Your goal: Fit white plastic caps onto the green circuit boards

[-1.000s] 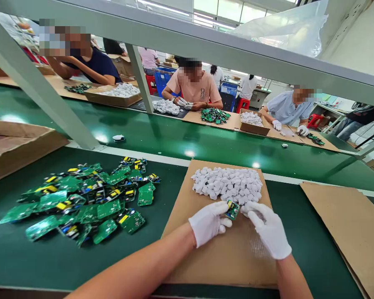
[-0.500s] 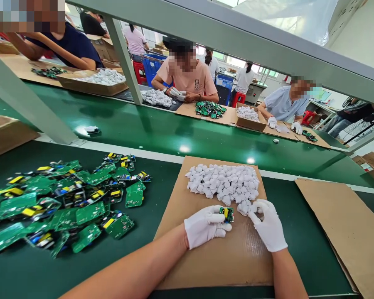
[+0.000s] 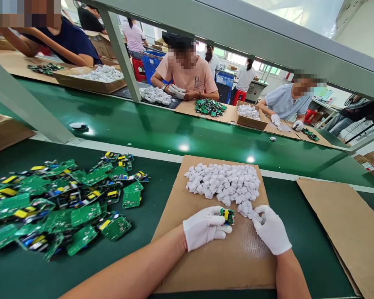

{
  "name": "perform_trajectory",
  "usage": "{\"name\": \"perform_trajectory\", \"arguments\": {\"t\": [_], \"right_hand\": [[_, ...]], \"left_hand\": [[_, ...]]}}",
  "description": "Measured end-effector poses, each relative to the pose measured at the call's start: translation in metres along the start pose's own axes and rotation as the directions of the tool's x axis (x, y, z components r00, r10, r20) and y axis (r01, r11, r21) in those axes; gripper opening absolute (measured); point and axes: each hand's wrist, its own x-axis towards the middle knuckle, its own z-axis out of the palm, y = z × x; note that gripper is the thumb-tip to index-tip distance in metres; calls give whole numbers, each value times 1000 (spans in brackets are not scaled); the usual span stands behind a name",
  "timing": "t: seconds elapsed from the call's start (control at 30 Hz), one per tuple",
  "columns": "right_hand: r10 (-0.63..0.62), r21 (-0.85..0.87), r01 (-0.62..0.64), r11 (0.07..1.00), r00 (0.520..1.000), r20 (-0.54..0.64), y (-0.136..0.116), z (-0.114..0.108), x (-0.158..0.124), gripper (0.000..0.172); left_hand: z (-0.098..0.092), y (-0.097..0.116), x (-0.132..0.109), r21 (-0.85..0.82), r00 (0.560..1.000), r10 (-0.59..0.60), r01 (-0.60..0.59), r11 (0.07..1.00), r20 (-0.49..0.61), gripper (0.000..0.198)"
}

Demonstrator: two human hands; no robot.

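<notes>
My left hand (image 3: pixel 205 227), in a white glove, is closed round a small green circuit board (image 3: pixel 227 216) with a yellow part on it, held over a brown cardboard sheet (image 3: pixel 205 265). My right hand (image 3: pixel 271 229), also gloved, rests at the near edge of a pile of small white plastic pieces (image 3: pixel 225 184), its fingers curled onto a few of them. The two hands are a short gap apart. A large heap of green circuit boards (image 3: pixel 62 199) lies on the green table to my left.
A second cardboard sheet (image 3: pixel 345 232) lies to the right. A grey frame post (image 3: pixel 25 104) slants up at the left. Beyond it runs a green conveyor belt (image 3: pixel 174 133) with one small white item (image 3: pixel 77 125). Across it, several gloved people sit with boxes of white pieces and boards.
My right hand has drawn back from the board to the edge of the white pile. The view has shifted, so the boards heap sits further left. The left hand keeps its hold on the board.
</notes>
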Motion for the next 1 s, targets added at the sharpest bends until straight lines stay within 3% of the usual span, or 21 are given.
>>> {"name": "perform_trajectory", "arguments": {"t": [0.07, 0.13, 0.23, 0.3, 0.4, 0.47, 0.6, 0.7, 0.8, 0.87, 1.0], "right_hand": [[45, 70, -45, 997, 999, 2, -1, -2, 0, 21], [84, 249, -77, 965, 996, -19, -2, -4, 0, 33], [245, 615, -186, 766, 969, -11, -2, -9, 3, 38], [315, 733, -229, 640, 949, 21, -1, -12, 3, 34], [295, 768, -224, 600, 954, 48, -3, -17, 1, 38], [245, 778, -218, 589, 966, 85, -11, -21, -2, 37], [145, 820, -183, 542, 982, 124, -38, -33, -9, 30], [88, 858, -142, 494, 990, 113, -61, -38, -9, 32], [18, 909, -176, 377, 983, 183, -78, -33, -5, 31], [-10, 916, -223, 333, 971, 240, -84, -25, -3, 33], [-34, 911, -211, 355, 971, 238, -77, -6, -2, 36]], "left_hand": [[0, 0, 0, -2, 1000, 0, 0, 1000, -11, 27], [-1, 0, 1, -1, 1000, -2, 2, 1000, -14, 27], [-1, 0, 2, 2, 1000, -5, 5, 1000, 2, 25], [-1, -1, 2, 0, 1000, 1, -1, 1000, 11, 29], [-1, -1, 3, -15, 1000, 18, -18, 1000, 9, 39], [-2, -2, 3, -26, 999, 34, -33, 999, 19, 35], [-4, -4, 3, -34, 996, 82, -80, 996, 35, 24], [-4, -3, 3, -11, 994, 108, -108, 994, 3, 35], [-3, -1, 1, 19, 992, 121, -120, 993, -27, 45], [-2, 1, 1, 20, 989, 141, -141, 990, -36, 38], [0, 3, 0, -28, 977, 207, -208, 978, -52, 19]]}}
